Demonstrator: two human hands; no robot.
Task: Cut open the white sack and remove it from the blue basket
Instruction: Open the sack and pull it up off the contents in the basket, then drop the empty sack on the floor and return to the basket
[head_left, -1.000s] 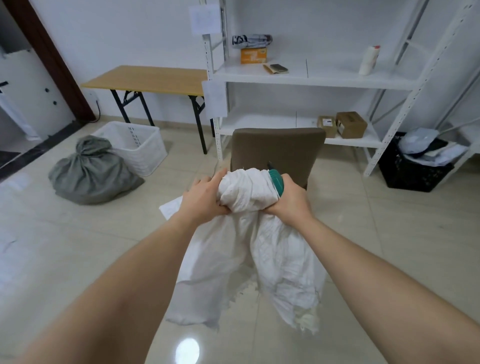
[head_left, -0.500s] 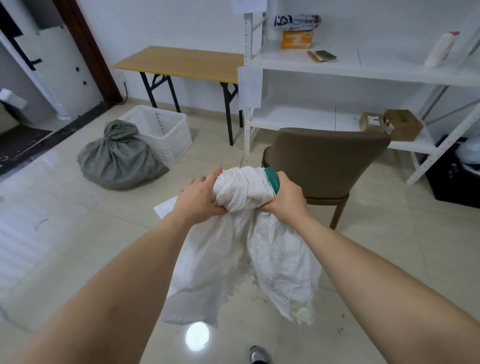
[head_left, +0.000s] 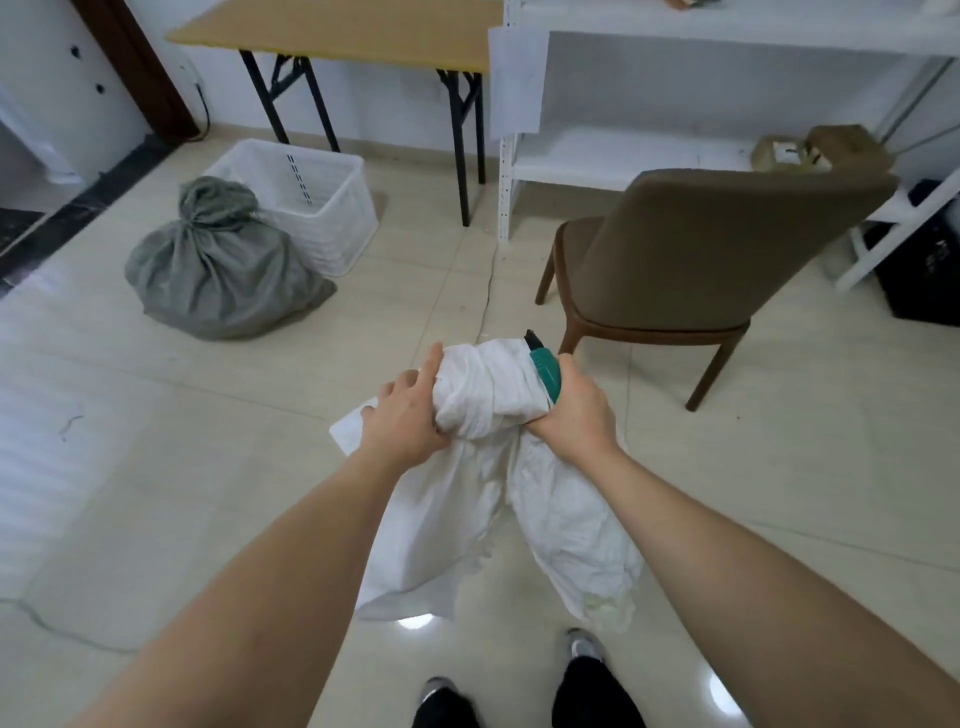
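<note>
- Nearest you, your two shoes (head_left: 584, 647) stand on the glossy tile floor (head_left: 779, 519), just beneath the hanging hem.
- You hold the white sack (head_left: 483, 395) in the air before you, bunched at the top, its long axis hanging downward; two loose tails fall toward the floor with ragged lower edges.
- Your left hand (head_left: 402, 415) grips the left side of the bunch, fingers curled into the cloth.
- Your right hand (head_left: 574, 410) clasps the right side together with a green-handled cutter (head_left: 545, 371), whose dark tip points up and away from you.
- Bare floor lies open to your left and ahead.
- Beyond, a brown chair (head_left: 717, 265) stands at front right, and a tied grey bag (head_left: 218, 265) rests against a white crate (head_left: 322, 202) at front left.
- Farthest are a wooden table (head_left: 343, 31) and white shelving (head_left: 675, 156).
</note>
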